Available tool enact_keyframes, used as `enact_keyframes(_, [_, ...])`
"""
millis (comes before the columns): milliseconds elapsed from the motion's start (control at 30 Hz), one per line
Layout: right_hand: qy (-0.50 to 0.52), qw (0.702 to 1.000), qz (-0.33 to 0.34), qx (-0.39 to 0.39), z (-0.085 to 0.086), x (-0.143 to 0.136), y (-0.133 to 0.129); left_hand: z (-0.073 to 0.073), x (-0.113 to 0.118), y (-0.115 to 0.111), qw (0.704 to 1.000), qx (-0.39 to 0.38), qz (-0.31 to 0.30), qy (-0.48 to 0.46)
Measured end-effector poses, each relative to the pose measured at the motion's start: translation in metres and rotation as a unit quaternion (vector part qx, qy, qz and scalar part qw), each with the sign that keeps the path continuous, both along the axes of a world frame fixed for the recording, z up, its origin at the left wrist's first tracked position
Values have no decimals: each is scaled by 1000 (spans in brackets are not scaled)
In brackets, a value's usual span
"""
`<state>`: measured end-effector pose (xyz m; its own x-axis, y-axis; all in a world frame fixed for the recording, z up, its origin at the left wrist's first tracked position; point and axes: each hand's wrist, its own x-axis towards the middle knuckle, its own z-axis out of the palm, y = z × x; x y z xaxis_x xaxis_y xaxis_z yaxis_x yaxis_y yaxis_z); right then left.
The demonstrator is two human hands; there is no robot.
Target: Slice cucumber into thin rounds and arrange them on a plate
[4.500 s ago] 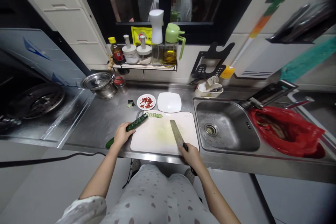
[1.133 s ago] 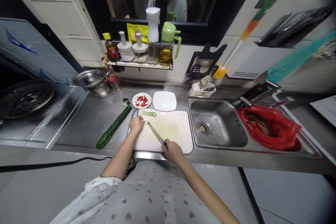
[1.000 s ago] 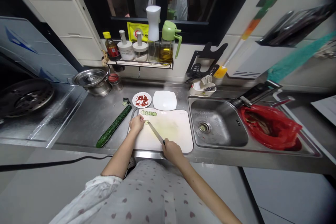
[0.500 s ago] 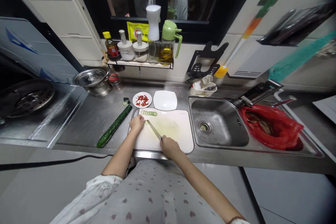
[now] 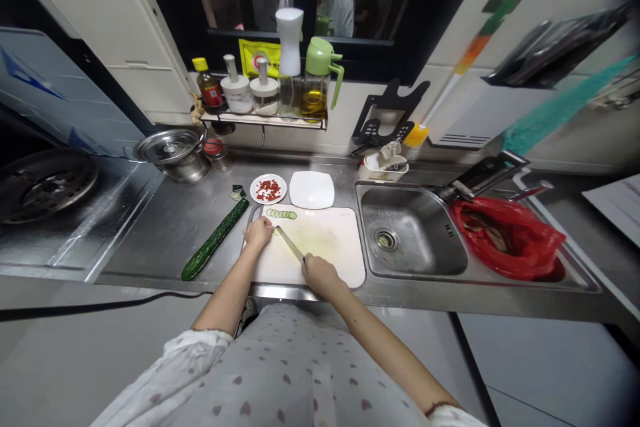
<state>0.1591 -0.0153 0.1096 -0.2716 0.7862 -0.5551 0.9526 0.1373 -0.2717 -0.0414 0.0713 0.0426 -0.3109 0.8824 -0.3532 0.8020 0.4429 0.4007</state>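
Observation:
On the white cutting board [image 5: 345,260], my right hand [image 5: 321,275] is wrapped around the handle of a knife [image 5: 291,244]. Its blade points up and left, with the tip beside a pale cucumber slice [image 5: 277,231]. My left hand [image 5: 258,233] is closed at the board's left side, its fingertips pressed together right by that slice; what they pinch is too small to make out. Behind them lies a row of overlapping cucumber slices [image 5: 281,214]. A whole cucumber [image 5: 215,241] rests on the counter to the left, with dark green cut pieces [image 5: 238,193] near its far end.
Behind the board stand a plate of chopped red bits [image 5: 254,192] and a bare white plate [image 5: 311,190]. The sink [image 5: 415,230] is at the right, with a red plastic bag [image 5: 530,247] beyond it. A steel pot [image 5: 186,167] stands back left, below a seasoning rack [image 5: 270,123].
The whole view has shifted slightly left. Both hands, the knife and the cucumber slice keep nearly the same places on the board.

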Motion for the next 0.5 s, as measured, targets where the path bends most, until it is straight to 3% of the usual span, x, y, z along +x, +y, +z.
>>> enact_keyframes(500, [-23,1000,2,-19,9,-6,-5,1,0,1,1000,-8,6,-1])
